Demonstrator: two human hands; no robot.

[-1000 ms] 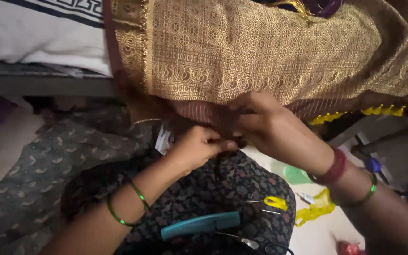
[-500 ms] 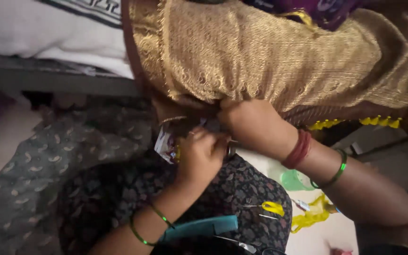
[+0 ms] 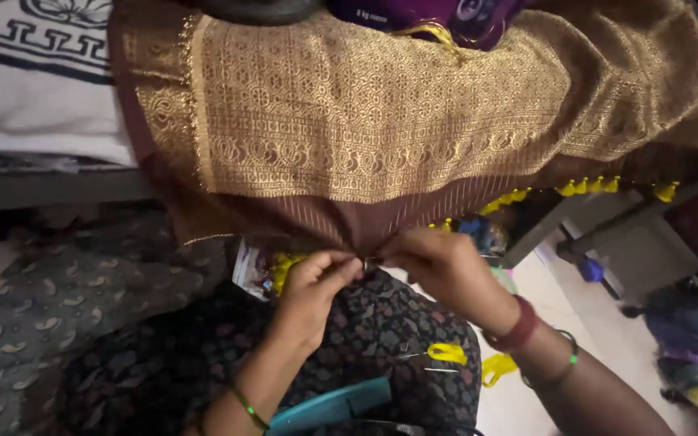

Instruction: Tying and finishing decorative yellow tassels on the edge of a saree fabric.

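Left hand (image 3: pixel 313 287) and right hand (image 3: pixel 430 262) both pinch the brown fabric edge (image 3: pixel 365 234) hanging just above them

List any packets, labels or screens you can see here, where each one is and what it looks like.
Small packet: below the brown and gold cloth's edge, left of the left hand; flat, white with yellow and dark print, partly hidden.
Purple package: top edge, above the cloth; glossy, only partly in view.
No screens or signs show.
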